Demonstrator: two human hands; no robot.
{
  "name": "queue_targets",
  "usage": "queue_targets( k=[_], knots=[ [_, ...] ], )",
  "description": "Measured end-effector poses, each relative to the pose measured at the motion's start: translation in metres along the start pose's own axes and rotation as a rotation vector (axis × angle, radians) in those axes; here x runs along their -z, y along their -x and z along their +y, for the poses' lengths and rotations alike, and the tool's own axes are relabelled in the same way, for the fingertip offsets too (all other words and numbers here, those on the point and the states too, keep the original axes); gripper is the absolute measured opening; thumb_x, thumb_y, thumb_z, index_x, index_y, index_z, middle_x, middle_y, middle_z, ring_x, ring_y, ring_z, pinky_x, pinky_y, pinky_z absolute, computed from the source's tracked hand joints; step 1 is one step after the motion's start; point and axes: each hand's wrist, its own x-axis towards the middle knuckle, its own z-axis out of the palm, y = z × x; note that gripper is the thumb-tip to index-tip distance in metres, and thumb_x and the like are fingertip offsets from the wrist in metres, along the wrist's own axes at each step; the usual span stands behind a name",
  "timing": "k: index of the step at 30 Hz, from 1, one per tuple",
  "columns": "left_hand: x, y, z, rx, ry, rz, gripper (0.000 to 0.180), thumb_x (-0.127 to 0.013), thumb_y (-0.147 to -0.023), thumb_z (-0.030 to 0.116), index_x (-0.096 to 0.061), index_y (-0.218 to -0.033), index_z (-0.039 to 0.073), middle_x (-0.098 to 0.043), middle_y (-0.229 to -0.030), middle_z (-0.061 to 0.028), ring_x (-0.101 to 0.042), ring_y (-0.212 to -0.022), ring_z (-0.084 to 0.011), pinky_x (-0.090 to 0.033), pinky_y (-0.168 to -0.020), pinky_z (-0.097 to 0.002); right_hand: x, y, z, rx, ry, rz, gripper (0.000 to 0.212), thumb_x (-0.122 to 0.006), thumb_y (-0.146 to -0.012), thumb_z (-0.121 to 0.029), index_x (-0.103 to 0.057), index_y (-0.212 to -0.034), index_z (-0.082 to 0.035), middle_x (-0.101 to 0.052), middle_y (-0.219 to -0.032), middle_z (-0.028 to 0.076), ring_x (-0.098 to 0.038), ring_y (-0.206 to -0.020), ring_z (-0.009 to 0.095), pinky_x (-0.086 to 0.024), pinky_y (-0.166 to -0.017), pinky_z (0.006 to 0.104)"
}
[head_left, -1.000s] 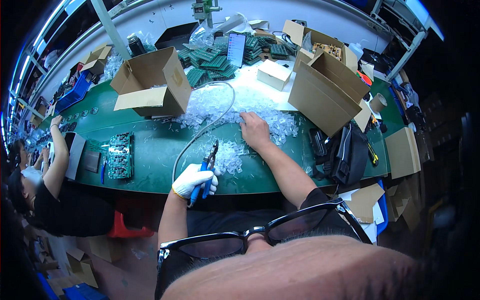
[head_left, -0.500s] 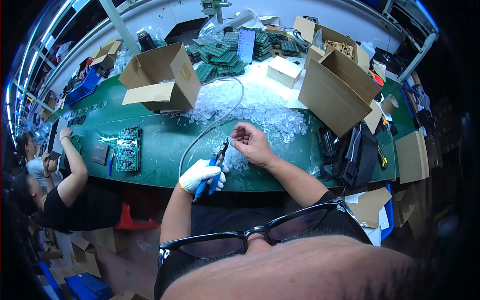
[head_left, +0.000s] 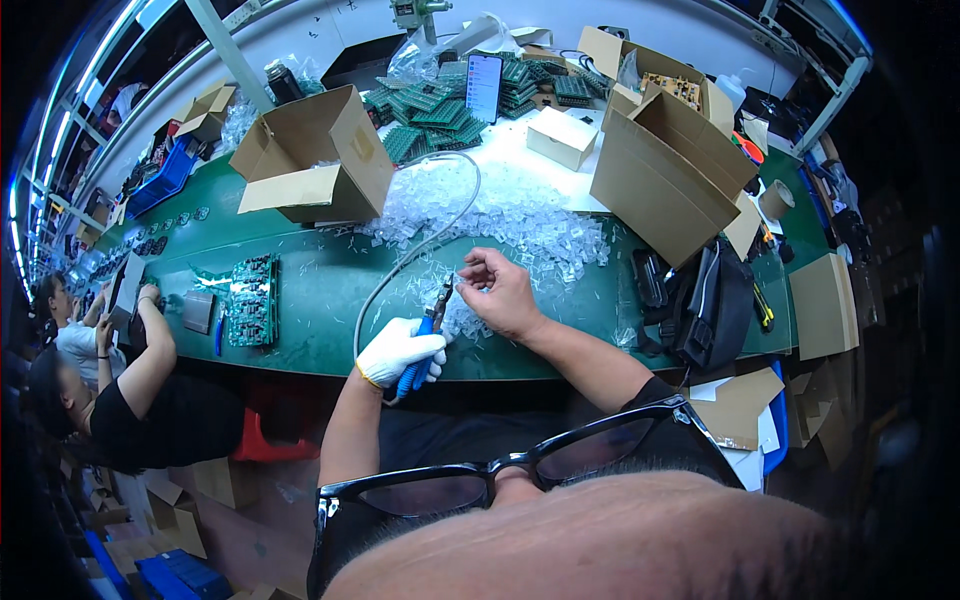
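My left hand [head_left: 402, 352], in a white glove, is closed around a pair of blue-handled nippers [head_left: 432, 318]. The nippers point up and away, their handles squeezed close together. My bare right hand [head_left: 500, 296] is closed in a pinch of thumb and forefinger right beside the jaws. A small clear plastic piece [head_left: 460, 283] shows at these fingertips, partly hidden. Below the jaws lie more clear pieces [head_left: 465, 322]. A big heap of small clear plastic parts [head_left: 520, 222] spreads just beyond both hands. A grey hose [head_left: 385, 290] curves from the heap down to my gloved wrist.
Open cardboard boxes stand left [head_left: 320, 195] and right [head_left: 655, 190] of the heap. Behind it are stacked green circuit boards [head_left: 430, 115], a phone [head_left: 484, 88] and a white box [head_left: 560, 138]. A black bag [head_left: 715, 310] lies at right. A co-worker [head_left: 130, 400] sits at left.
The nippers' handles have come closer together in my gloved hand. My right hand stays almost in place beside the jaws. The co-worker's raised hand has come down.
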Motion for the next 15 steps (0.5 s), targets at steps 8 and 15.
queue_targets(
  k=[8, 15],
  knots=[
    [0.001, -0.002, -0.001, 0.032, -0.103, 0.093, 0.038, -0.081, -0.095, 0.03, -0.072, -0.116, 0.0, -0.072, -0.086, -0.0079, -0.071, -0.07, -0.0172, -0.061, -0.063, -0.0329, 0.003, -0.001, 0.003, 0.002, -0.018, -0.016, 0.037, -0.079, -0.085, -0.004, -0.067, -0.12, -0.002, -0.079, -0.104, 0.014, -0.078, -0.087, 0.019, -0.063, -0.079, 0.0333],
    [0.012, -0.003, -0.014, -0.111, 0.196, -0.025, 0.045, -0.079, -0.096, 0.031, -0.068, -0.121, -0.005, -0.073, -0.089, -0.0096, -0.072, -0.073, -0.0195, -0.064, -0.069, -0.0373, 0.013, -0.007, -0.003, 0.163, 0.371, -0.192, 0.028, -0.082, -0.085, -0.015, -0.072, -0.109, -0.003, -0.075, -0.099, 0.016, -0.074, -0.088, 0.032, -0.059, -0.082, 0.0429]
  ],
)
